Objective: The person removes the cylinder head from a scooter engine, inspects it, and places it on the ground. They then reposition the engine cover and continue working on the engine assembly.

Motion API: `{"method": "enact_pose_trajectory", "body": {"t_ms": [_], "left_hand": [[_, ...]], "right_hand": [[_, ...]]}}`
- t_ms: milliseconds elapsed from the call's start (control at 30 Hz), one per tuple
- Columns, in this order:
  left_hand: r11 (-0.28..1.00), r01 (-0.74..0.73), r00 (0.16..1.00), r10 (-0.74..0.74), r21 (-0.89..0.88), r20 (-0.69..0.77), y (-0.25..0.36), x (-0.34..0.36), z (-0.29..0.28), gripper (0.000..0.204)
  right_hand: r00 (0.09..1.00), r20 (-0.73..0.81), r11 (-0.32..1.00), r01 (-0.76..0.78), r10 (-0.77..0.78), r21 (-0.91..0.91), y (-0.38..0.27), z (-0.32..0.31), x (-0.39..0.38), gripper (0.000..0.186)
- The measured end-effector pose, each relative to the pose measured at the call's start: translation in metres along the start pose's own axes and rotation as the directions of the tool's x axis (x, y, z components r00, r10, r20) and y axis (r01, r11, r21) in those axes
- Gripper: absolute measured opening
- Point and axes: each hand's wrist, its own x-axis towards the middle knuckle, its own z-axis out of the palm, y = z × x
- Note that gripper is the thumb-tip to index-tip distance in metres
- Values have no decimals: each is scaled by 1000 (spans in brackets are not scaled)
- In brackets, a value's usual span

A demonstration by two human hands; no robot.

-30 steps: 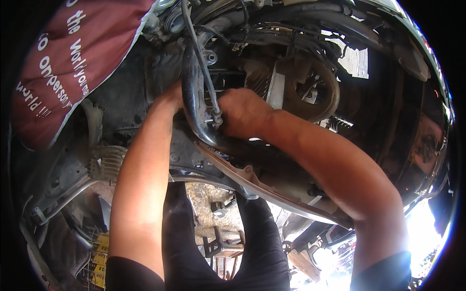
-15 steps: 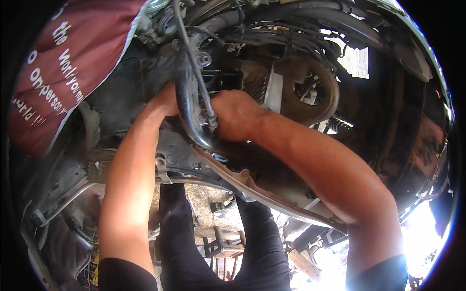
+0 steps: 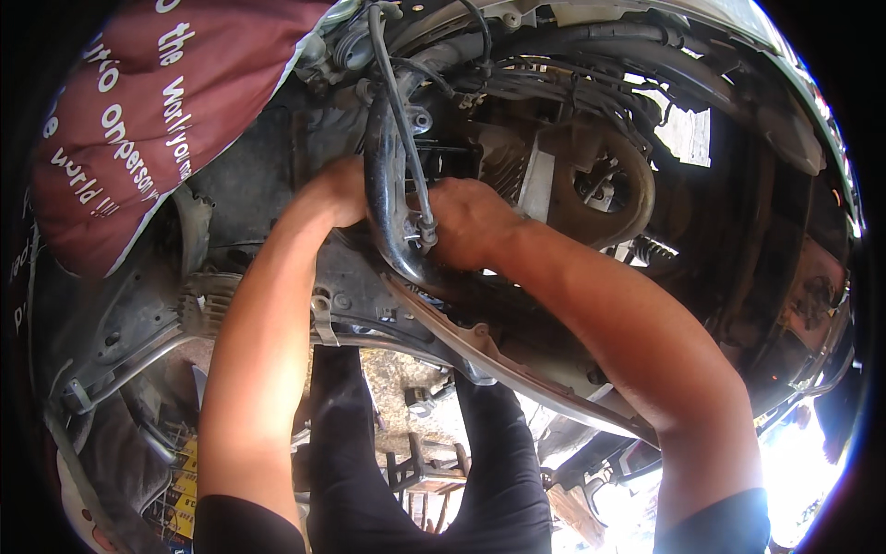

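My left hand point(image 3: 342, 192) reaches behind a curved black metal tube point(image 3: 388, 240), with its fingers hidden there. On the tube's other side my right hand point(image 3: 471, 223) is bent with curled fingers beside a thin cable point(image 3: 413, 162) and the metal fitting point(image 3: 426, 234) at its lower end; what those fingers hold is hidden. Both forearms come up from the lower edge into the dark interior of a partly dismantled vehicle. A pale ring-shaped part point(image 3: 637, 194) lies right of my right hand.
A maroon cloth with white lettering point(image 3: 166, 83) covers the upper left. Hoses point(image 3: 591, 37) run across the top. A long pale trim edge point(image 3: 517, 379) crosses below my right arm. Between my dark-trousered legs are the floor point(image 3: 406, 379) and a small stool point(image 3: 434, 466); bright light enters lower right.
The whole view has shifted slightly right and down since half a second ago. My hands stay beside the tube, with little visible change in their grip.
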Motion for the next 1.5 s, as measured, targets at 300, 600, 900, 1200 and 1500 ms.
{"method": "enact_pose_trajectory", "body": {"t_ms": [300, 600, 900, 1200, 1500], "left_hand": [[985, -149, 984, 157, 86, -88, -11, 7, 11, 38], [951, -85, 993, 104, 296, -48, -8, 2, -2, 38], [995, -78, 996, 81, 67, -43, -6, 5, 4, 39], [975, -117, 990, 98, -189, -106, -36, 33, 27, 45], [976, -157, 986, 162, -149, 23, -8, 2, 7, 27]], "right_hand": [[1000, 23, 998, -9, 10, -60, 6, -5, -1, 28], [992, -105, 995, -81, 75, -55, 27, -9, -6, 28], [801, -148, 802, -532, 581, 270, 31, -19, -2, 28], [785, -195, 636, -300, 588, 711, 42, 24, 29, 32], [842, -250, 657, -155, 479, 738, 4, 13, 25, 33]]}}
